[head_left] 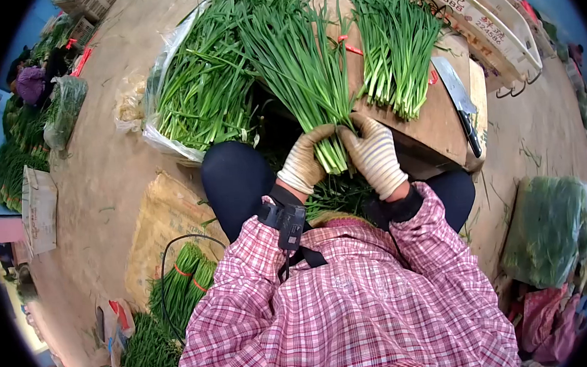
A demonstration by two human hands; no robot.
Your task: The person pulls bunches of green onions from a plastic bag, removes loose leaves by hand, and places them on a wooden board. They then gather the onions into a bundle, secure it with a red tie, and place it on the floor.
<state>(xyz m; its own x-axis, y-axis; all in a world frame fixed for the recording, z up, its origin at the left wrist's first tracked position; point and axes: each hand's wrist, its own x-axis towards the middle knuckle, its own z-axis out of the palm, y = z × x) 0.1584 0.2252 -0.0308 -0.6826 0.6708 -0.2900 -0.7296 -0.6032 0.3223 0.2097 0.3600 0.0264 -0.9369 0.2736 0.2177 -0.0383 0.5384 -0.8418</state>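
Observation:
Between my gloved hands stands a loose bunch of garlic chives (298, 66), its pale cut ends pointing toward me and its leaves fanning away. My left hand (307, 160) is closed around the left side of the stems near their base. On the right side, my right hand (376, 153) has its fingers curled against the same stems, thumb close to them. A second pile of chives (400, 54) lies on the wooden block (434, 136). Beside it rests a knife (457, 94) with a black handle. Red ties (349, 46) show on the block.
To the left is a plastic-lined container (154, 118) heaped with chives. Tied bunches (187, 271) lie behind on a yellow sack (149, 229). A white crate (491, 19) stands at the front right, a wrapped green bale (547, 229) at the right. Another person (32, 83) is far left.

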